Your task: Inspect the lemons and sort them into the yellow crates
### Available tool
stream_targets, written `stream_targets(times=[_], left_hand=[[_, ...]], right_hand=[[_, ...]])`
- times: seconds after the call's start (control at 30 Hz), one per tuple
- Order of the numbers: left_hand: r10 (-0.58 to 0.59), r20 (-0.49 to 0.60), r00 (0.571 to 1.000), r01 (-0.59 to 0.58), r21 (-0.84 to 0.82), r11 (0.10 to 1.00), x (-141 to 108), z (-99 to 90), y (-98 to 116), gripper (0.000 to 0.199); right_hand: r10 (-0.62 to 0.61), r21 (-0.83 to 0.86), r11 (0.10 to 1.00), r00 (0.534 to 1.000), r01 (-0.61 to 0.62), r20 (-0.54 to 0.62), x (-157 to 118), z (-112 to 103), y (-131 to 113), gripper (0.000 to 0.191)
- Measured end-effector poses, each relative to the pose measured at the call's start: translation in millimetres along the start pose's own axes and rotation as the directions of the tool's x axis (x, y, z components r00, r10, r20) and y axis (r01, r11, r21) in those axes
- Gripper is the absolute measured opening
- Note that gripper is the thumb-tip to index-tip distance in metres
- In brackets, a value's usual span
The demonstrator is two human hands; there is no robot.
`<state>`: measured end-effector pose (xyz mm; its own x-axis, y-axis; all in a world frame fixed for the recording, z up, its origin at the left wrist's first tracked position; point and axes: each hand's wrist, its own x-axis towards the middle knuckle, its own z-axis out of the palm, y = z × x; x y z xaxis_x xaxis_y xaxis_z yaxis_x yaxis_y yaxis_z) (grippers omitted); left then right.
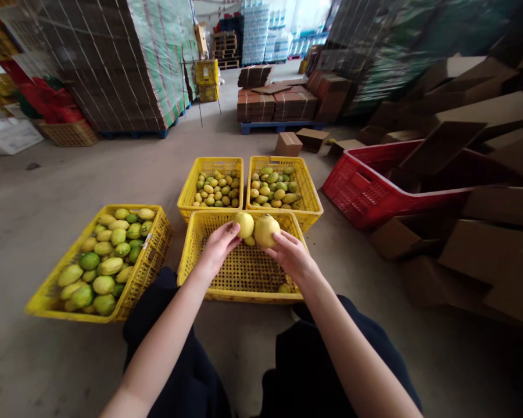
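In my left hand (pixel 219 245) is a round yellow fruit (pixel 243 225), pinched between thumb and fingers. A larger yellow fruit (pixel 267 231) is gripped by my right hand (pixel 290 253); its stem end faces up. Both are held side by side, close together, over a yellow plastic crate (pixel 239 295) with a perforated floor. Another small yellow fruit (pixel 249 240) shows behind the two held ones, partly hidden. One more fruit (pixel 283 288) lies in that crate's near right corner, partly covered by my right forearm. I cannot tell the exact kind of fruit.
Yellow crates of green and yellow fruit stand at the left (pixel 165 239), far left-centre (pixel 239 180) and far right-centre (pixel 308 174). A red crate (pixel 353 186) sits to the right among cardboard boxes (pixel 492 249). Wrapped pallet stacks (pixel 157 52) and flattened cartons (pixel 294 107) are further back.
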<state>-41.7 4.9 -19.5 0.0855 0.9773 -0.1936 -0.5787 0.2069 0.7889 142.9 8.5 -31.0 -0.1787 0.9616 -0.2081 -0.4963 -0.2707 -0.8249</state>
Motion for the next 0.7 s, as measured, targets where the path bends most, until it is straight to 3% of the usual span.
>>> stream_targets(times=[0.17,0.33,0.6,0.7], left_hand=[[-0.032,-0.074,0.997,0.028,-0.054,0.998,1.3,-1.0,3.0,0.020],[-0.024,-0.088,0.996,0.014,-0.105,0.994,1.3,2.0,3.3,0.016],[-0.024,0.051,0.998,0.024,0.003,1.000,-6.2,9.5,7.3,0.026],[-0.020,0.046,0.999,0.020,0.018,1.000,-5.5,8.3,8.1,0.029]], right_hand=[[0.010,0.079,0.997,1.000,-0.011,0.022,0.7,-1.3,0.0,0.026],[-0.019,0.091,0.996,1.000,0.020,-0.011,-0.5,3.6,0.9,0.030],[-0.027,0.022,0.999,0.999,0.027,0.020,-1.8,8.5,3.2,0.041],[-0.033,0.012,0.999,0.999,0.033,0.005,0.5,5.7,5.4,0.042]])
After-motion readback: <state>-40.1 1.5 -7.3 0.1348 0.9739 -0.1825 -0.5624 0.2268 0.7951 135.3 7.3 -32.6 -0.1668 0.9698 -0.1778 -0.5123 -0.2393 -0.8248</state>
